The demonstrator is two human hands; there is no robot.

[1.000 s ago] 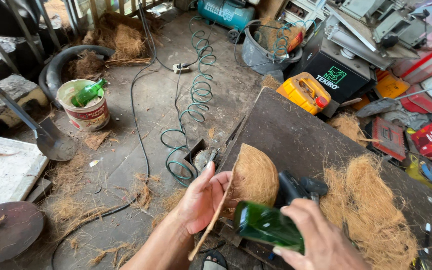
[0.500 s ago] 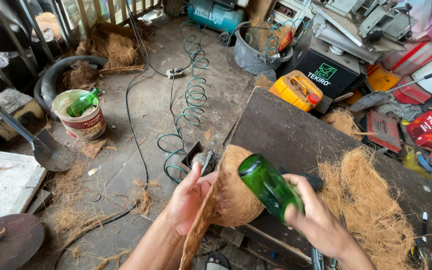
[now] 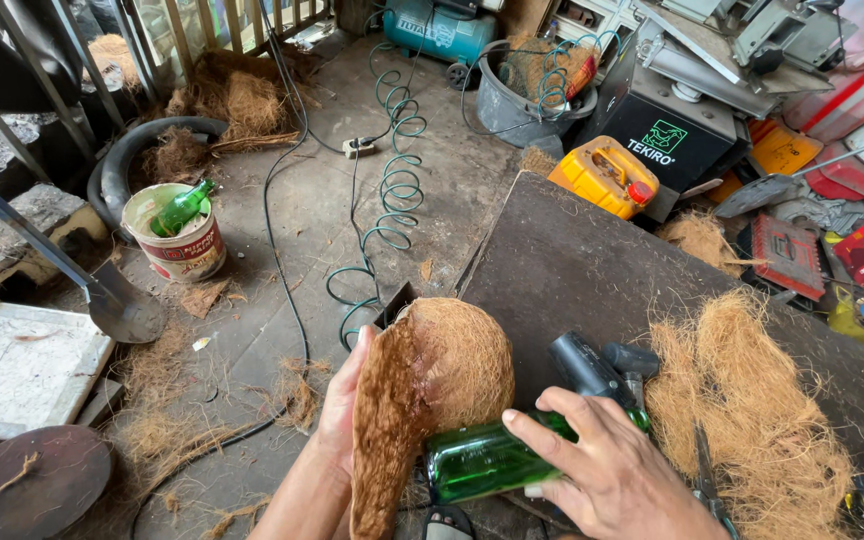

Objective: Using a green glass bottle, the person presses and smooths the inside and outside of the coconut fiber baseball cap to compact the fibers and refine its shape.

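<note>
Two hands are busy in our head view: our left hand [image 3: 344,405] cups the coconut husk sheet [image 3: 422,400] at the dark worktop [image 3: 572,270] edge, our right hand [image 3: 612,470] grips the green glass bottle [image 3: 482,460], only its base tucked in, mostly unwrapped.

The right hand [image 3: 617,475] now presses the green glass bottle [image 3: 492,460] down lying flat, where half a second ago it held it up at a slant. The coconut-fibre sheet [image 3: 432,395] in the left hand [image 3: 342,400] curls further around the bottle's end.
</note>
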